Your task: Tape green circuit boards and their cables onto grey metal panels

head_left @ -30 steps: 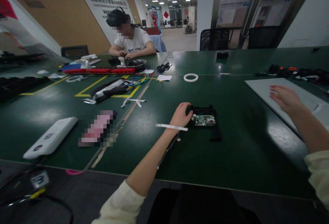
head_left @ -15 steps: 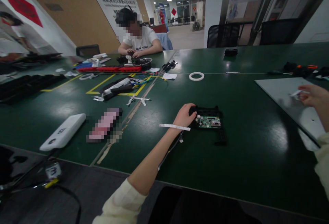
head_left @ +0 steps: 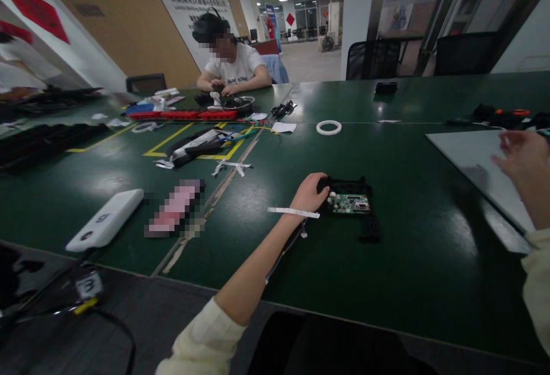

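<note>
My left hand (head_left: 308, 191) rests on the green table (head_left: 408, 260), its fingers closed on the left end of a black plastic frame (head_left: 363, 183) that holds a small green circuit board (head_left: 349, 203). A white strip of tape (head_left: 293, 212) sticks out across that wrist. My right hand (head_left: 521, 159) hovers at the right edge of view above a flat grey board (head_left: 468, 157). It is smeared by motion, and I cannot make out whether it holds anything.
A white tape roll (head_left: 329, 127) lies beyond the frame. A white oblong device (head_left: 105, 220) and a pink object (head_left: 174, 209) sit to the left. Another person (head_left: 234, 65) works at the far side behind red trays (head_left: 184, 115). Black tools (head_left: 502, 116) lie far right.
My right hand pinched a small white piece over the grey board half a second ago; it has since lifted slightly and blurred. My left hand has stayed on the black frame.
</note>
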Available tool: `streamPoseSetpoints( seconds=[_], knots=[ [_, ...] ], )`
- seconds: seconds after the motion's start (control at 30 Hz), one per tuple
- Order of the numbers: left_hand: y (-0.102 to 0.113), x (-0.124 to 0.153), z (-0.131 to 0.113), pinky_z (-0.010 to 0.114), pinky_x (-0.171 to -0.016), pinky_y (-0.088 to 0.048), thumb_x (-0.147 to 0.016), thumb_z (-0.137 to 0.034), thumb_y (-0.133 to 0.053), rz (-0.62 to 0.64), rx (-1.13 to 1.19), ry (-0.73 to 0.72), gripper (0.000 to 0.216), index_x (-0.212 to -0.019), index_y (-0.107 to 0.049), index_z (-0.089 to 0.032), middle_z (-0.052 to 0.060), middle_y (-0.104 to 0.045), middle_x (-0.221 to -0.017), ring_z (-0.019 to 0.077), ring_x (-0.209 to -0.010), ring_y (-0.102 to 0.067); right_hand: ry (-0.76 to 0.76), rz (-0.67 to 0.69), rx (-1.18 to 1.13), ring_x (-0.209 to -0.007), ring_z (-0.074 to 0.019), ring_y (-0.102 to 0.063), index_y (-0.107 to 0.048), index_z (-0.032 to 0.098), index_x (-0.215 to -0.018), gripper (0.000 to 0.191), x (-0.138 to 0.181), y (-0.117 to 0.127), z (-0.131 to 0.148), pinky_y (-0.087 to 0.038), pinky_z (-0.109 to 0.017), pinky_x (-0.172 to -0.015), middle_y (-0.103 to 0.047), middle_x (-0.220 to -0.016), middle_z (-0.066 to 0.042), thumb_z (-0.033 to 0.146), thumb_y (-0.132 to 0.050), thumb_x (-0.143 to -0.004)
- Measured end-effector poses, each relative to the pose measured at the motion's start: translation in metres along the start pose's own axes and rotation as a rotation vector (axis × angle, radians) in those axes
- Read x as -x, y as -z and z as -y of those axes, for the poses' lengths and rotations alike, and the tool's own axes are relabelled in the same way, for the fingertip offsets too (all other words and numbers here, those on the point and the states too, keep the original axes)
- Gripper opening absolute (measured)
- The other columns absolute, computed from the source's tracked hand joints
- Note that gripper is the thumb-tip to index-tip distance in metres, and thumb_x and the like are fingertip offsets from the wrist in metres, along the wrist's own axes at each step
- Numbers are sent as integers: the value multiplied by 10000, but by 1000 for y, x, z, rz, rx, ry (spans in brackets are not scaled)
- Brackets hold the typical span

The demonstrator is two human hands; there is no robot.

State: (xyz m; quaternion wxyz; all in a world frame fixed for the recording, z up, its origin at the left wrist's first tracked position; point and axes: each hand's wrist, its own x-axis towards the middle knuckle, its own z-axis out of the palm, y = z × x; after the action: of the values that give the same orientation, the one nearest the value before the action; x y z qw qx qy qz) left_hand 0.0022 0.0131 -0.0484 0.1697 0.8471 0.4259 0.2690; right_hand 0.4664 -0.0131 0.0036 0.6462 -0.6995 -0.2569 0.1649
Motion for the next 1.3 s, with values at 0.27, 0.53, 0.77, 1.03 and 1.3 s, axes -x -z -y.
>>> streamPoseSetpoints(
  seconds=[0.27,0.53,0.77,1.03,1.3],
  knots=[
    [0,2,-2,373,-973,-419,-819,-210,-537,-19,16,-24,334,-1145,-505,-148,98,-562,-1137,197,-1093,-521,-82,684,-248,-688,-106,-556,-603,206,-898,300,154,-97,47,-482,-269,-656,-566,-773,-3,270,-732,-635],
    [3,4,-8,386,-945,-434,-805,-141,-503,-34,85,-113,228,-1022,-566,-169,85,-591,-1082,219,-1058,-538,177,1201,-330,-565,-73,-520,-544,235,-1043,277,296,-152,83,-439,-203,-528,-538,-701,39,341,-584,-791],
    [4,10,-4,373,-908,-458,-718,-109,-538,14,169,-25,334,-1047,-529,-163,65,-575,-1064,206,-1007,-559,446,1070,221,-611,-114,-567,-540,176,-1046,302,315,-156,49,-435,-237,-613,-591,-656,18,267,-621,-770],
    [9,5,-11,393,-953,-424,-739,-145,-566,3,132,-54,306,-1042,-531,-117,114,-564,-1096,238,-1062,-533,677,969,585,-611,-160,-578,-383,210,-1318,559,312,-140,57,-397,-248,-526,-611,-698,-17,470,-528,-845],
    [8,3,-15,411,-992,-393,-768,-171,-568,-22,88,5,383,-1143,-508,-128,120,-555,-1154,227,-1114,-508,878,923,479,-957,-166,-566,-545,207,-1186,314,270,-101,47,-474,-339,-821,-602,-1068,-55,304,-410,-920]
  ],
)
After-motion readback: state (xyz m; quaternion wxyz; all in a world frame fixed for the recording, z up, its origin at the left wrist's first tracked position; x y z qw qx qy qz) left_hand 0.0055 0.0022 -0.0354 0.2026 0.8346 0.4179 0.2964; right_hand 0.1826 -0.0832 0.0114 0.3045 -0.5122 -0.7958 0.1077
